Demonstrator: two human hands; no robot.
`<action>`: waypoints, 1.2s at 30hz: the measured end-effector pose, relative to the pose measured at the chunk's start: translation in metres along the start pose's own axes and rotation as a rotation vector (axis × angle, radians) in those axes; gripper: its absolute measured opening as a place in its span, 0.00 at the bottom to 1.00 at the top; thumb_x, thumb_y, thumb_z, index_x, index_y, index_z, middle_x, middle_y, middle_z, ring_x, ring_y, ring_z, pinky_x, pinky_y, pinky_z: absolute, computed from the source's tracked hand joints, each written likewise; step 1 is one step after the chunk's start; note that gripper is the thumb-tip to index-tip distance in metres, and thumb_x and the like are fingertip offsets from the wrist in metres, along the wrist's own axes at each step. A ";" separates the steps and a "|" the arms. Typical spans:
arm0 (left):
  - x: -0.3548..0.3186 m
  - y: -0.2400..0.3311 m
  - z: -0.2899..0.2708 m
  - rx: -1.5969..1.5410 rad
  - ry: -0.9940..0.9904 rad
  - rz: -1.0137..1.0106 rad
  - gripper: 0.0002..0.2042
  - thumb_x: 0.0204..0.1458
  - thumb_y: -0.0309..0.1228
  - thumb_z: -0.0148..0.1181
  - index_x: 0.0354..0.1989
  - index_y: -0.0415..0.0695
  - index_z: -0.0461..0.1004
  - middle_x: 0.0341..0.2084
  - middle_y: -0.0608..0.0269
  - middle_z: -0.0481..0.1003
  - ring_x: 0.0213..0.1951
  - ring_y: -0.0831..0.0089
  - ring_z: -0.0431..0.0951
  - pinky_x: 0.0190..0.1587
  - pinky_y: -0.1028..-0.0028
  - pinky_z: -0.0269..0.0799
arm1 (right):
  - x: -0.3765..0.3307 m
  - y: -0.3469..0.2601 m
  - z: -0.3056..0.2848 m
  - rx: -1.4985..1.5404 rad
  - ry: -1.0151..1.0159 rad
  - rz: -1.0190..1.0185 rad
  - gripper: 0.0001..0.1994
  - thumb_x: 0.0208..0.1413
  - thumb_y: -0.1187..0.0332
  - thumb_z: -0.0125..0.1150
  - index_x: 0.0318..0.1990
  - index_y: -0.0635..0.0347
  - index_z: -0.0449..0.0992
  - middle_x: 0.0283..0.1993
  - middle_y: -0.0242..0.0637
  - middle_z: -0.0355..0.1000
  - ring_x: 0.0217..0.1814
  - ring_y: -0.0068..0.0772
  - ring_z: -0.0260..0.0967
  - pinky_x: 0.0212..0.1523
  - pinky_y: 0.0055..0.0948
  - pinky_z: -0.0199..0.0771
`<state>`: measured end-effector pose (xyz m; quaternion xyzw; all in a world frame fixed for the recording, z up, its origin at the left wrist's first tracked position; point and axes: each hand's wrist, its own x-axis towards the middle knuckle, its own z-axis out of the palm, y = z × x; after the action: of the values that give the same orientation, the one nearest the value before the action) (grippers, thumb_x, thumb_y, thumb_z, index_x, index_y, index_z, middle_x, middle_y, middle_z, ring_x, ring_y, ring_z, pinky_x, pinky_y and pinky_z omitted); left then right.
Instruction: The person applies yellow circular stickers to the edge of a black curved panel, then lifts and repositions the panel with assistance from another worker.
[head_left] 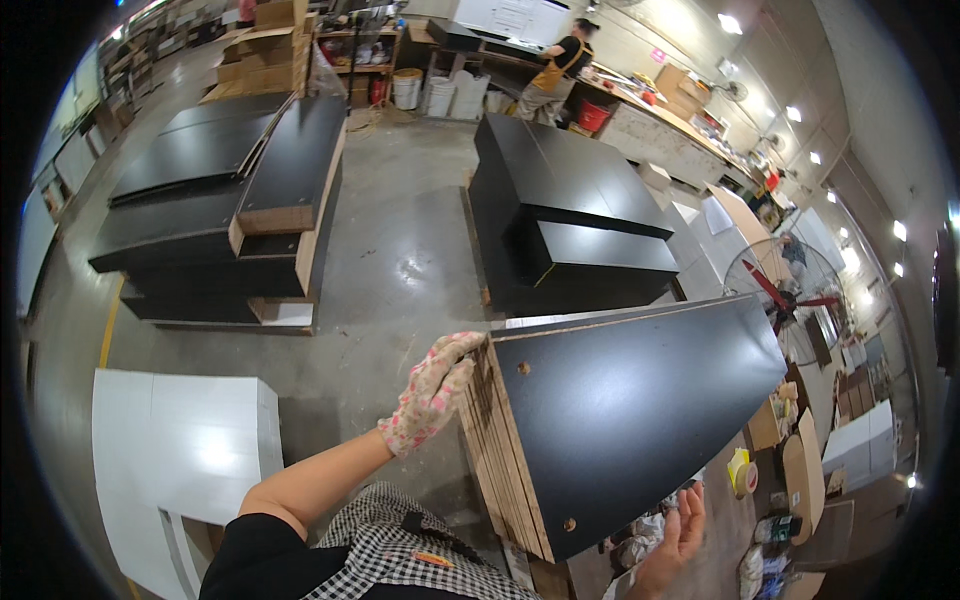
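Note:
In front of me lies a stack of black boards with raw brown edges facing left. Its top board shows small round holes near two corners. My left hand, in a pink-patterned cream glove, rests against the far left corner of the stack with its fingers stretched along the edges. My right hand is bare beside the near right edge, fingers extended and slightly curved, with nothing visible in it. Whether it touches the stack's side I cannot tell.
Black panel stacks stand at the far left and beyond my boards. White panels lie at near left. A floor fan and a tape roll are on the right. Another person works at the back bench.

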<state>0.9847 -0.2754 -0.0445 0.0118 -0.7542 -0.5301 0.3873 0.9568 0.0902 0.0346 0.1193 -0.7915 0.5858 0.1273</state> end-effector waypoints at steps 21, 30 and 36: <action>0.162 -0.150 -0.098 -0.507 -0.731 -0.265 0.15 0.65 0.29 0.42 0.53 0.35 0.71 0.44 0.56 0.77 0.49 0.64 0.77 0.54 0.67 0.69 | 0.017 -0.094 0.200 -1.066 -0.078 0.313 0.26 0.65 0.52 0.46 0.60 0.64 0.66 0.70 0.43 0.56 0.74 0.50 0.45 0.70 0.46 0.45; 0.232 -0.166 -0.027 -0.392 -1.002 -0.211 0.14 0.64 0.29 0.43 0.50 0.35 0.72 0.41 0.55 0.78 0.47 0.66 0.77 0.53 0.69 0.70 | 0.027 -0.086 0.198 -1.067 -0.025 0.286 0.25 0.61 0.55 0.52 0.64 0.51 0.65 0.72 0.34 0.55 0.76 0.45 0.41 0.71 0.52 0.35; 0.274 -0.184 0.048 -0.369 -1.226 -0.122 0.12 0.61 0.27 0.49 0.50 0.39 0.73 0.42 0.56 0.78 0.47 0.66 0.77 0.52 0.68 0.71 | 0.033 -0.090 0.196 -0.968 0.094 0.321 0.21 0.59 0.63 0.56 0.59 0.58 0.69 0.67 0.39 0.62 0.73 0.47 0.49 0.71 0.47 0.43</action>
<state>0.6917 -0.4352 -0.0429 -0.3172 -0.7332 -0.5827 -0.1492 0.9436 -0.1248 0.0712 -0.1027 -0.9739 0.1691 0.1116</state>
